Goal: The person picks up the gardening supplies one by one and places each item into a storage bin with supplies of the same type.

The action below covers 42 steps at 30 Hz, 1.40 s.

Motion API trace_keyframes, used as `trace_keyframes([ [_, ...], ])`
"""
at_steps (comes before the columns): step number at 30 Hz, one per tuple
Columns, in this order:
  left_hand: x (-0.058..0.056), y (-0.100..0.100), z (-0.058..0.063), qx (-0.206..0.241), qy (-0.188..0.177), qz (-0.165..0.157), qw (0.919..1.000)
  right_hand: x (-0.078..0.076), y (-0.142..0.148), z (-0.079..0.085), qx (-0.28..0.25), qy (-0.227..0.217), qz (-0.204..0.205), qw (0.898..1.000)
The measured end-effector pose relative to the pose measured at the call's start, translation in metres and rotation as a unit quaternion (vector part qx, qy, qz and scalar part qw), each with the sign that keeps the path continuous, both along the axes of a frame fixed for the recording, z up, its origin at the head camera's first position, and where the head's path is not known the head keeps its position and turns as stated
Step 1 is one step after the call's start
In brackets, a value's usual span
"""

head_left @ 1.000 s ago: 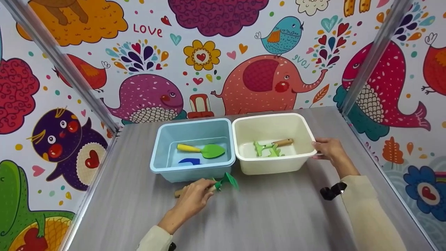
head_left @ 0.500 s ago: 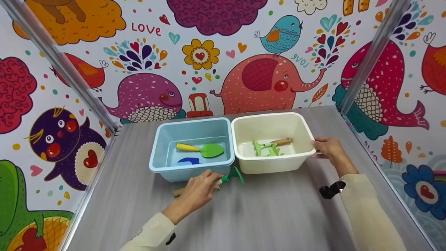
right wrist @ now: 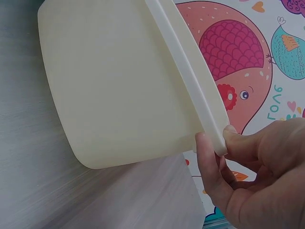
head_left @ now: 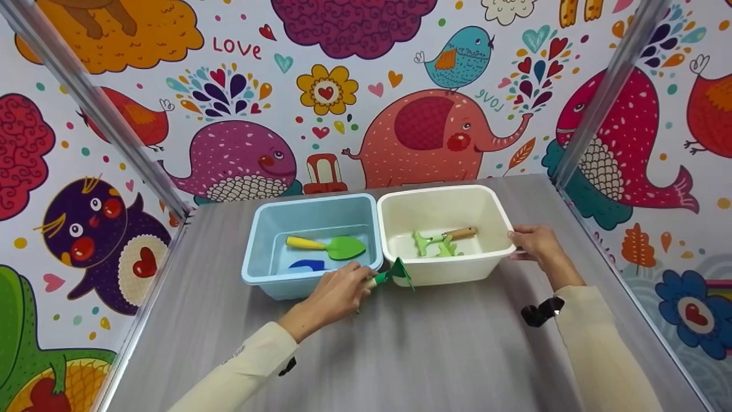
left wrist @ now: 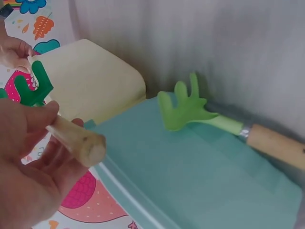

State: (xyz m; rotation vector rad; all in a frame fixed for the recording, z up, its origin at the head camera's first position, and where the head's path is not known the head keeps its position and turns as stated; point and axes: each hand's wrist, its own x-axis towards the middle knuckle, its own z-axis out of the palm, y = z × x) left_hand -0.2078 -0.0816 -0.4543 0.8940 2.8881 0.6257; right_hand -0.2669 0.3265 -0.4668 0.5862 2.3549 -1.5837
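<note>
My left hand (head_left: 337,290) grips the pale wooden handle of a small hand rake (head_left: 398,273) with dark green tines. It is raised by the front of the blue bin (head_left: 280,220), tines pointing toward the cream bin (head_left: 446,272). In the left wrist view, a light green hand rake (left wrist: 188,109) with a wooden handle lies beside the blue bin; my left hand mostly hides it from the head view. My right hand (head_left: 539,246) pinches the cream bin's right rim between thumb and fingers, as the right wrist view shows.
Inside the blue bin lie a green trowel (head_left: 345,247) with a yellow handle and a partly hidden blue piece (head_left: 309,264). Light green tools (head_left: 449,247), one with a wooden handle, lie in the cream bin. Patterned walls and metal posts enclose the grey table (head_left: 434,349).
My left hand has lifted the dark green rake up and right, toward the cream bin, away from the light green rake on the table. My right hand stays on the cream bin's rim.
</note>
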Motion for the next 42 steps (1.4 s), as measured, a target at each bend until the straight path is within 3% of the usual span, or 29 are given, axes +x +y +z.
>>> trace_keyframes([
  [7, -0.011, 0.01, 0.014, -0.001, -0.053, 0.018, 0.9984, 0.0, -0.001, 0.0, -0.009, 0.007, -0.009, 1.0],
  [19, -0.036, 0.039, 0.026, -0.041, -0.07, 0.025, 0.9964, -0.001, -0.002, -0.003, -0.002, 0.005, 0.009, 1.0],
  [32, -0.053, 0.073, 0.025, -0.056, -0.04, 0.012, 0.9976, 0.002, 0.002, -0.003, -0.021, 0.011, 0.001, 1.0],
  [42, -0.064, 0.094, 0.019, -0.088, 0.025, 0.01, 0.9957, 0.002, 0.002, -0.002, -0.019, 0.016, -0.003, 1.0],
])
